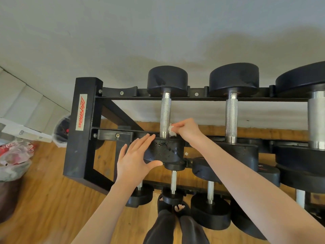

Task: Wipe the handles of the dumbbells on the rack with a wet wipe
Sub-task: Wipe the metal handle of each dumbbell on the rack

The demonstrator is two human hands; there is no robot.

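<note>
At the far left a bag of rubbish (15, 155) sits on the wood floor (52, 199), well apart from the black rack (82, 120). Next comes the left hand (135, 159), its fingers spread and released, the palm flat against the near head of the first dumbbell (167, 80) on the top row, apparently to steady it. Just right of that, the right hand (186, 129) pinches a crumpled wet wipe (172, 132) against the lower end of this dumbbell's knurled handle (165, 117), close to the near collar. Droplets speckle the near head, and some show on the next dumbbell's head too.

Further right, the second handle (231, 117) and the third handle (315, 118) on the top row stand untouched by either hand. Whether they are already wiped cannot be told. The lower row (210, 191) holds several more dumbbells. By my judgement the job is at an early stage, with most handles left.
</note>
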